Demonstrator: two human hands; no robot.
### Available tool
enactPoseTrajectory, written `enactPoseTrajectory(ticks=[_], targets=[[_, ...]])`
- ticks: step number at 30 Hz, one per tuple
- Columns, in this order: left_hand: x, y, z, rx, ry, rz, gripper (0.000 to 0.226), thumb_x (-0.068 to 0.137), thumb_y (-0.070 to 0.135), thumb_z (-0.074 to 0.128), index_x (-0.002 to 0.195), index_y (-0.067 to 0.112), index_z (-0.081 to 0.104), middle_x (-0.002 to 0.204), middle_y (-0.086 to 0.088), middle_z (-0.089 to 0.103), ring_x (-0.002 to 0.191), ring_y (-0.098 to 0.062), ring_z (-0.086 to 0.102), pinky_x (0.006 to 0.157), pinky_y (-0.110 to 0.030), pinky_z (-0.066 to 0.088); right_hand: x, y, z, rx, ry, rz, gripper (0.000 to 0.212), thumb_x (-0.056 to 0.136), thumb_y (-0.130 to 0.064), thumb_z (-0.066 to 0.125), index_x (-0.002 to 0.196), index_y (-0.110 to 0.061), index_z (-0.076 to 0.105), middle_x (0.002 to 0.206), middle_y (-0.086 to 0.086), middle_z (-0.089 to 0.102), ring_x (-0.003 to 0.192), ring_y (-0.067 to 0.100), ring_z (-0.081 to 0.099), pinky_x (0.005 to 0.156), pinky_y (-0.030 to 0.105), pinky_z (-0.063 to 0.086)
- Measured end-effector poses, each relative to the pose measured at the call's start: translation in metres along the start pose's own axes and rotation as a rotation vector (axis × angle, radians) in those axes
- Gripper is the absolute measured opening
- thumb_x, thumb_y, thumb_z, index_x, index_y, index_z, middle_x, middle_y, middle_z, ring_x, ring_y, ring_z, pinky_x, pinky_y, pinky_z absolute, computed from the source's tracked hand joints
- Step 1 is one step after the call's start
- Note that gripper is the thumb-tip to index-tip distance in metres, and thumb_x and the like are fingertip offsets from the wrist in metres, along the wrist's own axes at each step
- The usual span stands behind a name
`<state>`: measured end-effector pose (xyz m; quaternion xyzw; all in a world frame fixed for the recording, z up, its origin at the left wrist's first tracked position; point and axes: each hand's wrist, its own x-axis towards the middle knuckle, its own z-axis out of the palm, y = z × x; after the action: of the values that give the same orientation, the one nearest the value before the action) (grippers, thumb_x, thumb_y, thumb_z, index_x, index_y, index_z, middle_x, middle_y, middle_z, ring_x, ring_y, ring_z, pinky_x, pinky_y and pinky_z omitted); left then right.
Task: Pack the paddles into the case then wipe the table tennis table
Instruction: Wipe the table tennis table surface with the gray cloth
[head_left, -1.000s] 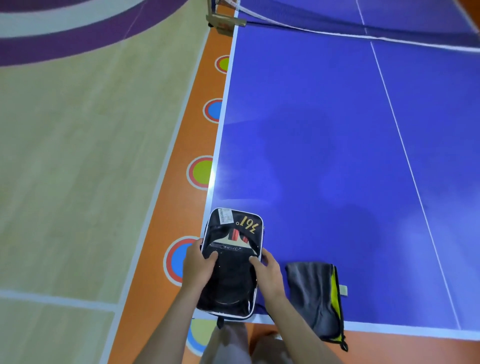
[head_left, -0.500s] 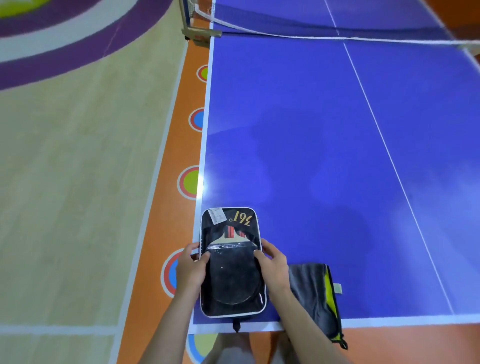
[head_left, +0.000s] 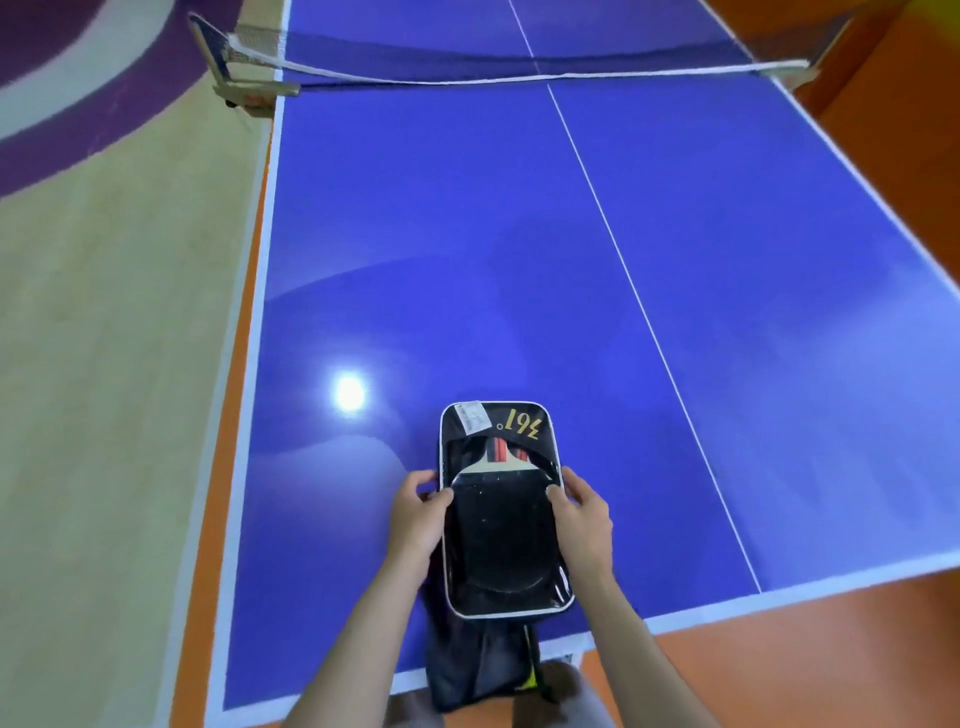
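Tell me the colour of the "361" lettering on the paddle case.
Yellow-gold on black, printed at the far end of the paddle case; the head view shows it clearly.

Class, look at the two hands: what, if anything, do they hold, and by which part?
Both hold the case by its long sides: left hand on the left edge, right hand on the right edge.

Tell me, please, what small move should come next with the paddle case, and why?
Probably set the case down beyond the cloth and let go. Both the left hand and the right hand grip its sides, paddles show through its clear window, and it covers part of the grey cloth at the table's near edge, which wiping needs.
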<state>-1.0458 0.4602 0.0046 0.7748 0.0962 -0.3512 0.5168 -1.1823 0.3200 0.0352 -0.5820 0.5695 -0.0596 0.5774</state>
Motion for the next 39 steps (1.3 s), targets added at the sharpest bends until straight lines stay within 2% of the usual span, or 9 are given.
enactPoseTrajectory(ticks=[4,8,14,17,19,24,28,34,39], targets=[[-0.020,0.008,0.072,0.008,-0.009,-0.062,0.018,0.093,0.011,0.065,0.108,0.021,0.062,0.102,0.005,0.067,0.087,-0.015,0.064,0.066,-0.027,0.045,0.028,0.011,-0.059,-0.030,0.017,-0.006,0.055,0.081,-0.043,0.054,0.134,-0.032,0.067,0.118,-0.008,0.075,0.113,0.012,0.066,0.101,0.043,0.054],[-0.034,0.005,0.136,0.004,-0.034,-0.124,0.018,0.090,0.014,0.067,0.105,0.024,0.061,0.102,-0.002,0.072,0.092,-0.025,0.070,0.077,-0.035,0.054,0.059,0.029,-0.113,-0.045,0.022,0.001,0.059,0.080,-0.048,0.054,0.136,-0.033,0.065,0.121,-0.011,0.073,0.118,0.013,0.065,0.103,0.046,0.055],[-0.052,-0.001,0.211,0.008,-0.075,-0.163,0.023,0.090,0.018,0.066,0.111,0.021,0.057,0.101,-0.004,0.071,0.093,-0.023,0.069,0.070,-0.034,0.052,0.086,0.046,-0.173,-0.056,0.073,0.015,0.052,0.095,-0.031,0.060,0.146,-0.022,0.056,0.136,-0.007,0.066,0.126,0.019,0.061,0.106,0.040,0.051],[-0.057,-0.002,0.236,0.013,-0.079,-0.189,0.022,0.091,0.019,0.065,0.111,0.020,0.056,0.103,-0.005,0.070,0.092,-0.022,0.067,0.068,-0.032,0.049,0.097,0.050,-0.189,-0.085,0.083,-0.002,0.059,0.090,-0.036,0.058,0.147,-0.022,0.056,0.130,-0.001,0.070,0.112,0.023,0.065,0.092,0.039,0.053],[-0.060,-0.003,0.247,0.003,-0.090,-0.208,0.023,0.091,0.019,0.064,0.113,0.020,0.055,0.104,-0.006,0.070,0.093,-0.023,0.067,0.069,-0.032,0.049,0.105,0.052,-0.198,-0.110,0.091,-0.020,0.051,0.097,-0.025,0.058,0.148,-0.018,0.055,0.125,0.001,0.070,0.104,0.026,0.063,0.083,0.033,0.046],[-0.063,-0.004,0.263,-0.024,-0.121,-0.195,0.034,0.094,0.010,0.055,0.127,0.020,0.054,0.110,0.000,0.067,0.101,-0.020,0.066,0.081,-0.035,0.055,0.116,0.060,-0.213,-0.140,0.089,-0.036,0.049,0.101,-0.021,0.057,0.150,-0.017,0.053,0.141,0.001,0.063,0.126,0.024,0.057,0.096,0.033,0.043],[-0.065,-0.007,0.262,0.004,-0.199,-0.162,0.052,0.099,0.012,0.053,0.149,0.023,0.042,0.126,0.002,0.062,0.112,-0.018,0.063,0.094,-0.037,0.053,0.128,0.071,-0.210,-0.177,0.093,-0.052,0.056,0.101,-0.026,0.058,0.155,-0.020,0.045,0.152,0.002,0.054,0.139,0.027,0.049,0.111,0.045,0.044],[-0.061,-0.009,0.224,0.299,-0.216,-0.023,0.047,0.104,0.021,0.048,0.151,0.023,0.044,0.144,0.000,0.057,0.121,-0.017,0.055,0.099,-0.033,0.044,0.112,0.070,-0.170,-0.482,0.188,-0.286,0.055,0.099,-0.017,0.058,0.153,-0.022,0.045,0.164,0.003,0.036,0.156,0.025,0.021,0.125,0.055,0.019],[-0.050,-0.015,0.162,0.336,-0.078,0.109,0.037,0.105,0.014,0.042,0.139,0.021,0.054,0.135,0.001,0.059,0.110,-0.014,0.055,0.082,-0.024,0.040,0.080,0.075,-0.109,-0.515,0.057,-0.521,0.041,0.098,-0.007,0.057,0.137,-0.019,0.059,0.157,0.000,0.046,0.154,0.020,0.027,0.125,0.054,0.024]])
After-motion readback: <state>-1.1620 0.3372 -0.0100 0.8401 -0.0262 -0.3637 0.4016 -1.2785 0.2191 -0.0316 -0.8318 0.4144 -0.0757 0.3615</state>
